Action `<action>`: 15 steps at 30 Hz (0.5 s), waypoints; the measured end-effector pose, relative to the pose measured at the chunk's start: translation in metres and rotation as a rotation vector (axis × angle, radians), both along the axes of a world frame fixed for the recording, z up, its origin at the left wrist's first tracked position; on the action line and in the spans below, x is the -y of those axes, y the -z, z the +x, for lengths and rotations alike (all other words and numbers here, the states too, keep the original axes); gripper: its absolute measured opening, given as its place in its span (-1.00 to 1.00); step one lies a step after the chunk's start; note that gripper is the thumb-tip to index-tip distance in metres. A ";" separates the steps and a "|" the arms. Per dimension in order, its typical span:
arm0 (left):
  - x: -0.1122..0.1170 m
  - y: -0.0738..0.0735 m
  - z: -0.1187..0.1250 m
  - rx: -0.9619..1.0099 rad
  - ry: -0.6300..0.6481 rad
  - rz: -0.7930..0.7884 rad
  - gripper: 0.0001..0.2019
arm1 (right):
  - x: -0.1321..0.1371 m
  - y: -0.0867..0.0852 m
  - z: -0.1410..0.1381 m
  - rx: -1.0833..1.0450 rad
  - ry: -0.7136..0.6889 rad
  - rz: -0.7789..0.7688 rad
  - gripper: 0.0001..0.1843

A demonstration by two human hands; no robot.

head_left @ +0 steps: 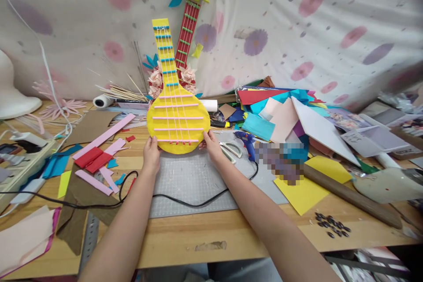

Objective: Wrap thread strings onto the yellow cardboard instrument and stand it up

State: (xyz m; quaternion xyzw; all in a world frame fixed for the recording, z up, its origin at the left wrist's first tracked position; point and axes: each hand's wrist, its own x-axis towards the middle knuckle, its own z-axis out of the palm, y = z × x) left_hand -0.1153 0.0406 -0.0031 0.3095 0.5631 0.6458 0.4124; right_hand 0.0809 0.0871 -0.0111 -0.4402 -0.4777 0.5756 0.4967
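Note:
Both my hands hold up a yellow toy lute (180, 110) with a round body, pale strings, blue bars across its neck and pink bars across its body. My left hand (151, 155) grips the lower left edge of the body. At the lower right edge, my right hand (210, 144) pinches it between thumb and fingers. The lute stands upright over the back of a grey cutting mat (191, 185). Behind it leans a second craft instrument with a red neck (188, 31), partly hidden by the yellow one. White-handled scissors (233, 150) lie beside my right hand.
A blue glue gun (247, 144) rests right of the scissors, its black cable (198, 205) crossing the mat. Coloured paper (284, 114) is piled at right, near a brown stick (353, 194) and small black beads (332, 225). Pink strips (104, 135) and a power strip (26, 172) lie at left.

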 end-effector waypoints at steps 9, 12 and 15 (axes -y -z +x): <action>-0.003 0.004 -0.042 0.123 -0.279 0.143 -0.74 | 0.006 0.024 0.000 0.181 0.146 0.141 -0.68; -0.006 0.005 -0.049 0.197 -0.414 0.232 -0.80 | 0.004 0.026 0.009 0.229 0.186 0.103 -0.66; -0.007 0.003 -0.056 0.249 -0.457 0.288 -0.88 | 0.002 0.027 0.013 0.334 0.197 0.157 -0.63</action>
